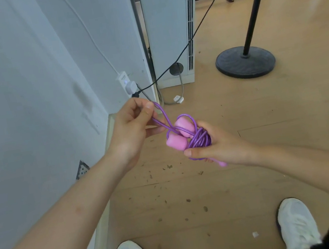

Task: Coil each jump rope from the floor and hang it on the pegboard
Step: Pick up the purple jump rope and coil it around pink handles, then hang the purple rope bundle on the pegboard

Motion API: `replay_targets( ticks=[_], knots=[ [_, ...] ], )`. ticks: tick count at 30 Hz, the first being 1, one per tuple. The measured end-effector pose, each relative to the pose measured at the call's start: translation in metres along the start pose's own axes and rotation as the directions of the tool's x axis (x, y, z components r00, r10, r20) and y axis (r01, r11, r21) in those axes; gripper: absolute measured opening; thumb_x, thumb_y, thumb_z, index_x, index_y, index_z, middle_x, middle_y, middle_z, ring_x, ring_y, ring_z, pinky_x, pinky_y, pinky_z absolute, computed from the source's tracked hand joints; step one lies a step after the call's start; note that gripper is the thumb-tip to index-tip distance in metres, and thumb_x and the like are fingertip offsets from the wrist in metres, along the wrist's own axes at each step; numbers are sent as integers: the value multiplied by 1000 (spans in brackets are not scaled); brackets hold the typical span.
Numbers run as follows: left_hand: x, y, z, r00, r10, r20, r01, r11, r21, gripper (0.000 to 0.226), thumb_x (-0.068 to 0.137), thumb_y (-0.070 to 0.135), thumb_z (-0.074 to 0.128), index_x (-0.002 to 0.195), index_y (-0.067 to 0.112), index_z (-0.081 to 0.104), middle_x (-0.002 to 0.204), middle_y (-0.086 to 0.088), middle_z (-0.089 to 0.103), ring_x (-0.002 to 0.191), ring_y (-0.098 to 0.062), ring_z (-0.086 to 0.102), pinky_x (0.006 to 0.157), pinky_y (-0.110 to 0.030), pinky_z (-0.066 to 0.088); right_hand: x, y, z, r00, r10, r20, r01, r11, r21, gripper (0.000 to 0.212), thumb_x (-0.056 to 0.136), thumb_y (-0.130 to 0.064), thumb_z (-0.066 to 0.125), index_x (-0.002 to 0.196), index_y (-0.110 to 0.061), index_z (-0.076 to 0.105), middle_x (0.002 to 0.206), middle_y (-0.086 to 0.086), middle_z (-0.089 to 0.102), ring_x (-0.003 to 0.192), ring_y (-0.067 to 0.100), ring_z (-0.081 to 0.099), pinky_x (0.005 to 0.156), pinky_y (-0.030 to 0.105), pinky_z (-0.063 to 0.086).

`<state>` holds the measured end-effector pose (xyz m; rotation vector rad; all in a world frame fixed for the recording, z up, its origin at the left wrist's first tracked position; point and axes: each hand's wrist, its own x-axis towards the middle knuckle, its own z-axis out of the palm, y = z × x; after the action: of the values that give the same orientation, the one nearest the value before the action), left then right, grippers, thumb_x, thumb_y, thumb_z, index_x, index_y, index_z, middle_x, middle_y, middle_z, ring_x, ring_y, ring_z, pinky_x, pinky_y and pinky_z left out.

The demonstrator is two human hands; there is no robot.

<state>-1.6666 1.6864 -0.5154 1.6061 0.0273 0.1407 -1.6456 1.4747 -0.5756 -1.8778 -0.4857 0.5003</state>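
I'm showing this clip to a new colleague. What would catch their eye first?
The purple jump rope with pink handles, bundled at centre frame: the right hand grips the coils while the left hand pinches a loose loop. Behind, a black stand base sits on the wooden floor at upper right.

Bright, even light on your head cam, shadows soft. Pale glare on floor (296, 90) toward top right. Wide-angle bend: wall (12, 83) and pole (253, 7) lean near frame edges. Top right corner smeared w/ motion blur; jump rope (201, 140) at centre fairly sharp, rest slightly soft.
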Motion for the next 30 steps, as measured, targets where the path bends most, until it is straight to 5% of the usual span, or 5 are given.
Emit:
replay_targets(
  ticks=[4,6,12,16,30],
  knots=[
    [1,3,-1,995,24,99,-29,998,48,13,103,14,51,90,13,54,72,8,63,77,-18,64,75,-30,57,1,9,-1,999,34,17,-32,995,-93,83,62,-73,75,133,-44,43,115,-7,65,99,13,66,94,46,53],
    [0,3,-1,988,18,150,-34,994,104,11,102,14,53,91,12,55,76,0,63,80,-22,62,80,-37,57,2,7,-4,999,28,-30,-31,994,-102,89,61,-79,70,139,-49,38,127,-12,55,111,9,60,99,42,51],
    [-1,1,3,960,14,278,-65,982,176,10,100,11,56,94,3,59,83,-19,59,75,-24,61,80,-44,55,10,-17,-10,970,-197,-139,193,980,-45,33,85,-34,75,111,-49,61,111,-14,68,102,4,62,89,31,53],
    [0,-1,5,946,66,318,-118,982,145,10,97,8,58,93,0,63,83,-24,63,76,-20,66,76,-29,57,14,-32,-7,953,-286,-96,286,958,-19,7,88,-17,73,95,-15,74,88,4,74,78,6,64,71,25,51],
    [-24,42,-32,997,-54,53,42,975,218,14,94,5,63,103,5,74,80,4,70,73,-8,60,70,-26,47,59,-78,-7,955,-282,-96,295,939,176,7,84,-7,75,88,-5,70,70,8,71,58,16,62,59,30,56]
  ],
)
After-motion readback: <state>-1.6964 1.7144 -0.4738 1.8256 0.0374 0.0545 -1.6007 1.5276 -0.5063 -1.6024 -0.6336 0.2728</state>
